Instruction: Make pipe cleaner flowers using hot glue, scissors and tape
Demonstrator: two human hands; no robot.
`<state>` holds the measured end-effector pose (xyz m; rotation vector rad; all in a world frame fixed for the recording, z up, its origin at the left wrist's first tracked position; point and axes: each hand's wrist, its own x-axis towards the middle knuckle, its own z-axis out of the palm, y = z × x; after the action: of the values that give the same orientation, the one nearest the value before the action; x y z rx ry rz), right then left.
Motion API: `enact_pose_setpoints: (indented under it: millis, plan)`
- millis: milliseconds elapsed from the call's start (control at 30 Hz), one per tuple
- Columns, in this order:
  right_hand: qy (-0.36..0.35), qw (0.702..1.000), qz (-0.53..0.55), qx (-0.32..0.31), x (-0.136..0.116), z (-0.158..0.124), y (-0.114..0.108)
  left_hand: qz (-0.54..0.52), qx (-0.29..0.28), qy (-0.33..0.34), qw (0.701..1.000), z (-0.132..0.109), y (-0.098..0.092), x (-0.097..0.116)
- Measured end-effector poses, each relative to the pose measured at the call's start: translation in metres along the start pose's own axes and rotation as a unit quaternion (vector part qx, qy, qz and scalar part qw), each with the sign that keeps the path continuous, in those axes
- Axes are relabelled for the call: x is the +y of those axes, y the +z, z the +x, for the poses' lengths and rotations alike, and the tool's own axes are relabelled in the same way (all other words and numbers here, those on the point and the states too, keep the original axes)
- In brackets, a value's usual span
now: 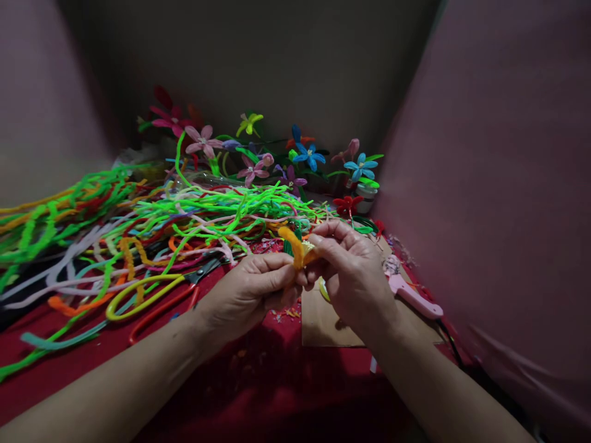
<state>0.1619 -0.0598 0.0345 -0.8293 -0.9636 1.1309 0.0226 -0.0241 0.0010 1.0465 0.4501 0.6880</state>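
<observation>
Between both hands is an orange pipe-cleaner flower with a curved fuzzy petal and a cluster of pale yellow stamens. My left hand pinches it low down, thumb against the fingers. My right hand is closed on its right side, thumb and fingertips by the stamens. The flower's lower part is hidden by the fingers. Below the right hand a cardboard sheet lies on the red cloth, with a yellow ring-like piece partly covered by that hand.
Scissors with yellow and red handles lie left of my hands, beside a heap of loose pipe cleaners. Finished pipe-cleaner flowers stand behind. A pink glue gun lies at right, a white jar further back.
</observation>
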Motion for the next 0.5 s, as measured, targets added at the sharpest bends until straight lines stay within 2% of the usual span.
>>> enact_pose_setpoints:
  millis: [133, 300, 500]
  plan:
    - [-0.021, 0.999, 0.038, -0.019, -0.001, -0.005, -0.004, -0.014, 0.009, 0.018, 1.0, 0.001, -0.001, 0.002]
    - [0.015, 0.998, 0.058, -0.015, 0.005, -0.014, -0.009, 0.011, -0.008, 0.031, 0.999, 0.0, -0.003, 0.001]
    - [-0.004, 0.996, 0.028, -0.082, 0.007, -0.018, -0.013, 0.039, -0.01, 0.043, 0.998, -0.004, -0.003, 0.002]
